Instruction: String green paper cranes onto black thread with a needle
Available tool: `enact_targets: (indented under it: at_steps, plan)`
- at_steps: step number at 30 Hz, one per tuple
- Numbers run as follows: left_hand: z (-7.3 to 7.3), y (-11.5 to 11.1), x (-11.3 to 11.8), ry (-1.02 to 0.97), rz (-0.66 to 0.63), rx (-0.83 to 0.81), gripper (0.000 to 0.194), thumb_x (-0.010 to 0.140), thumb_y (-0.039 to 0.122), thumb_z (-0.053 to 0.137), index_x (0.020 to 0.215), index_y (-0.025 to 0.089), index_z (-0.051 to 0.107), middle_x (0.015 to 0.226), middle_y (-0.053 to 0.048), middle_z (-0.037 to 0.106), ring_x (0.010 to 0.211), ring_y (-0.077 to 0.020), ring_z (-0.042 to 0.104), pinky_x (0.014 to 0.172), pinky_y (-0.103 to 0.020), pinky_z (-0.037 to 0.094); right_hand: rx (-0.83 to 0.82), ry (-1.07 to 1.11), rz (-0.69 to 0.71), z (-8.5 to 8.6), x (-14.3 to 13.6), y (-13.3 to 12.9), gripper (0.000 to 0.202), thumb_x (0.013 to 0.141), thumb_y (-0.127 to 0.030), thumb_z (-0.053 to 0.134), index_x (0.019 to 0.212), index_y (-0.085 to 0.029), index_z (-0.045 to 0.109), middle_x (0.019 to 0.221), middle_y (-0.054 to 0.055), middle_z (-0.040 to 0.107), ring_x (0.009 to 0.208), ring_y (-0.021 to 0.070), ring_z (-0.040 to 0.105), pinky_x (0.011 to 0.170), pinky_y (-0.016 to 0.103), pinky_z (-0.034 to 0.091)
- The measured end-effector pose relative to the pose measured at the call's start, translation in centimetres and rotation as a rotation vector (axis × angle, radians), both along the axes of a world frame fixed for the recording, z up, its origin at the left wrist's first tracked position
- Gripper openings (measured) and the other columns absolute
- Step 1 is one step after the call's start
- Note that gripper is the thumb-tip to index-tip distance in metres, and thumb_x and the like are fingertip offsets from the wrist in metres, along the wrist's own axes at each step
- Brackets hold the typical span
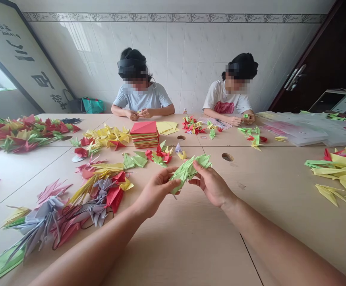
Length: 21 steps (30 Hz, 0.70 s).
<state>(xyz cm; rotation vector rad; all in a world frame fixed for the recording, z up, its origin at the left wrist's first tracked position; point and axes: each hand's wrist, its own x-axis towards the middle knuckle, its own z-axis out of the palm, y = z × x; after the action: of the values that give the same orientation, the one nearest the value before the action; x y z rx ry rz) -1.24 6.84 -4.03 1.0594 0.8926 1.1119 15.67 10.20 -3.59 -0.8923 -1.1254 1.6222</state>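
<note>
Both my hands hold a bundle of light green folded paper cranes (186,171) above the middle of the table. My left hand (157,188) is closed on the bundle's left end, thumb on top. My right hand (214,182) pinches its right end between thumb and fingers. The cranes lie pressed together, so single ones are hard to tell apart. Just beyond my left hand lie green folded pieces (135,160) and a small heap of red, green and yellow cranes (160,155). Strung grey, pink, yellow and red cranes (98,198) spread to the left of my left forearm.
A stack of square paper (144,135) stands past my hands, beside yellow cranes (110,137). A large mixed heap (24,133) lies far left, yellow cranes (342,171) at right. Two people across the table fold small pieces. The tabletop has round holes (228,157). Plastic sheets (304,129) lie back right.
</note>
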Motion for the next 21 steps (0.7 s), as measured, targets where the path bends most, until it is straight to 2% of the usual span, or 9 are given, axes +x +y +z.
enact_targets:
  at_steps: [4, 10, 15, 18, 21]
  plan:
    - [0.31, -0.28, 0.07, 0.036, -0.057, -0.008, 0.038, 0.079, 0.037, 0.065, 0.116, 0.025, 0.061, 0.086, -0.004, 0.063, 0.072, -0.0156, 0.057, 0.061, -0.027, 0.046, 0.025, -0.037, 0.051, 0.4, -0.32, -0.55, 0.031, 0.077, -0.051, 0.064, 0.093, -0.025, 0.071, 0.089, 0.001, 0.068, 0.081, 0.0166, 0.058, 0.065, 0.026, 0.047]
    - [0.37, -0.29, 0.03, 0.061, -0.074, -0.002, 0.037, 0.08, 0.04, 0.063, 0.114, 0.025, 0.063, 0.085, -0.004, 0.063, 0.071, -0.0147, 0.057, 0.059, -0.025, 0.044, 0.057, -0.028, 0.018, 0.08, -0.27, -0.37, 0.033, 0.082, -0.055, 0.056, 0.101, -0.031, 0.066, 0.089, -0.001, 0.066, 0.084, 0.0161, 0.057, 0.065, 0.024, 0.045]
    - [0.42, -0.4, 0.14, 0.066, -0.107, -0.017, 0.043, 0.079, 0.041, 0.065, 0.118, 0.024, 0.06, 0.083, -0.004, 0.063, 0.07, -0.0153, 0.057, 0.06, -0.025, 0.044, 0.073, -0.01, 0.137, -0.17, -0.36, -0.49, 0.037, 0.086, -0.053, 0.051, 0.113, -0.03, 0.062, 0.096, 0.001, 0.065, 0.086, 0.0182, 0.058, 0.071, 0.031, 0.047]
    - [0.4, -0.49, 0.18, 0.066, -0.12, -0.042, 0.043, 0.079, 0.042, 0.063, 0.117, 0.022, 0.059, 0.087, -0.005, 0.064, 0.07, -0.015, 0.058, 0.058, -0.024, 0.043, 0.076, -0.009, 0.203, -0.18, -0.61, -0.78, 0.036, 0.086, -0.051, 0.053, 0.11, -0.026, 0.063, 0.096, 0.002, 0.065, 0.081, 0.0175, 0.058, 0.073, 0.033, 0.047]
    - [0.31, -0.45, 0.11, 0.075, -0.108, -0.056, 0.037, 0.081, 0.041, 0.062, 0.11, 0.019, 0.06, 0.082, -0.003, 0.063, 0.068, -0.0129, 0.057, 0.056, -0.022, 0.042, 0.091, -0.002, 0.219, -0.15, -0.72, -0.92, 0.033, 0.086, -0.049, 0.054, 0.098, -0.021, 0.067, 0.092, 0.003, 0.065, 0.078, 0.0164, 0.058, 0.074, 0.032, 0.046]
